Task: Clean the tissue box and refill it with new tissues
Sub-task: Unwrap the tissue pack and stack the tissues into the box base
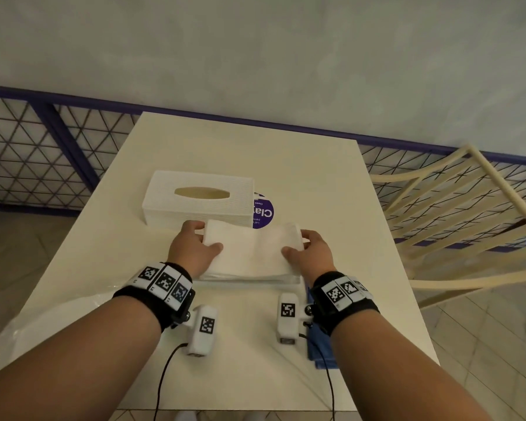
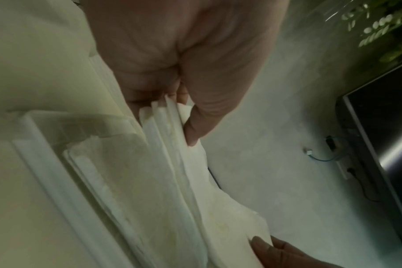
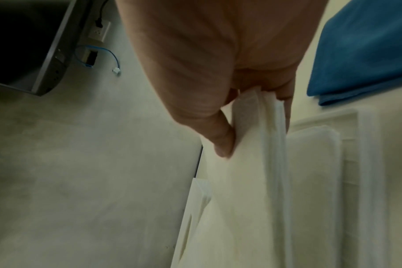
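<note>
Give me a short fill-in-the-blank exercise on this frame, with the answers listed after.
1. Both hands grip a stack of ____ between them.
2. The left hand and right hand hold the stack in front of the white ____, nearer the person.
3. The cloth under the right wrist is ____ in colour.
4. The oval slot in the box's top shows ____ tissue sticking out.

Missing words: tissues; tissue box; blue; no

Left hand [image 1: 192, 248], right hand [image 1: 312, 250]: forearms extended, thumbs on top, pinching grip.
</note>
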{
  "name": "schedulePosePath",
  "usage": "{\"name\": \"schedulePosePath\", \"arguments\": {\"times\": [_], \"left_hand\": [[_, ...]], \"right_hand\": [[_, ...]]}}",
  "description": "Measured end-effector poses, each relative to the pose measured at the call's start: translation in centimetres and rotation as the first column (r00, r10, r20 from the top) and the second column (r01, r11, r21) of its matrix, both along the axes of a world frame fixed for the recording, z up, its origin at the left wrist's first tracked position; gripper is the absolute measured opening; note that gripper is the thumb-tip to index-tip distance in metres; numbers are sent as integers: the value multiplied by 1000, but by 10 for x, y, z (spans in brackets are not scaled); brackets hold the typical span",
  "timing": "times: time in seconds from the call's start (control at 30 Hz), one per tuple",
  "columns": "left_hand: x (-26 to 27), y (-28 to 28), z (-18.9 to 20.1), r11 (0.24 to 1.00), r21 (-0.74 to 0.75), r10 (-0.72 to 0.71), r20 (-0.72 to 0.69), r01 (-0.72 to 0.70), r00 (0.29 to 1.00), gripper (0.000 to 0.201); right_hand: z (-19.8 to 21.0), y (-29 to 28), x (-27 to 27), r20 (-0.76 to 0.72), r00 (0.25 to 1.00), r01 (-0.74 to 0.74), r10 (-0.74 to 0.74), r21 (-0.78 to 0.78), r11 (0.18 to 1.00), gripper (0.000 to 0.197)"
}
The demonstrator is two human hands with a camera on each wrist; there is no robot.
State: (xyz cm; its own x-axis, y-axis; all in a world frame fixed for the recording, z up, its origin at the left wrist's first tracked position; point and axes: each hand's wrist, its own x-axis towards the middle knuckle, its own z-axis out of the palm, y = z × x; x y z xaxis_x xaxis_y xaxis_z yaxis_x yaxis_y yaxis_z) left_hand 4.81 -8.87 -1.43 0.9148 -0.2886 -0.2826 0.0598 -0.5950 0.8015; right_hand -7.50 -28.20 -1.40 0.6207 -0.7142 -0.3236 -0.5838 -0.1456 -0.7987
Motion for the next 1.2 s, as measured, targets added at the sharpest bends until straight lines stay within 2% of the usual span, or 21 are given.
{"name": "schedulePosePath", "arguments": {"times": [0.1,0.23,0.33,0.43,0.53,0.6,0.67,0.73,0.8,0.87,0.9,0.97,1.03,1.17,1.2], "left_hand": [[5,-1,-5,999,38,-13,-9,14,1000,57],[8,11,-3,999,38,-8,38,7,999,63],[10,37,14,1000,13,-4,165,1,986,50],[7,86,20,996,69,35,268,-55,963,31],[-7,141,9,965,239,31,303,-107,952,18],[-21,169,-2,916,383,-8,311,-118,951,14],[-33,189,-13,870,478,-53,340,-124,939,11],[-42,205,-28,839,537,-136,361,-86,923,23],[-47,217,-44,814,581,-217,335,-19,917,43],[-49,225,-59,821,570,-250,316,27,915,58],[-49,227,-63,831,556,-253,315,38,915,62],[-49,228,-68,847,530,-256,336,43,906,63],[-50,228,-71,861,508,-255,363,39,896,62],[-52,230,-75,866,501,-240,384,18,892,60],[-53,230,-76,866,500,-236,382,16,893,60]], "right_hand": [[-6,-3,8,-40,999,-16,17,14,1000,59],[-10,-5,6,-204,976,-74,71,-9,997,79],[-7,5,0,-186,981,-85,53,-169,982,63],[-2,41,1,-42,984,-177,172,-218,960,38],[-4,90,11,-60,885,-464,462,-201,863,23],[-9,118,22,-137,764,-645,631,-128,753,26],[-14,139,34,-224,666,-736,712,-38,676,29],[-17,154,47,-296,614,-766,731,-2,642,29],[-17,165,58,-307,629,-756,714,-28,654,28],[-18,175,68,-252,662,-731,706,-13,682,27],[-18,180,73,-220,652,-741,726,17,671,31],[-19,190,80,-238,564,-805,791,56,590,48],[-21,198,87,-324,501,-845,803,19,535,58],[-27,212,96,-489,433,-887,758,-83,454,55],[-28,214,96,-491,448,-878,747,-84,471,55]]}}
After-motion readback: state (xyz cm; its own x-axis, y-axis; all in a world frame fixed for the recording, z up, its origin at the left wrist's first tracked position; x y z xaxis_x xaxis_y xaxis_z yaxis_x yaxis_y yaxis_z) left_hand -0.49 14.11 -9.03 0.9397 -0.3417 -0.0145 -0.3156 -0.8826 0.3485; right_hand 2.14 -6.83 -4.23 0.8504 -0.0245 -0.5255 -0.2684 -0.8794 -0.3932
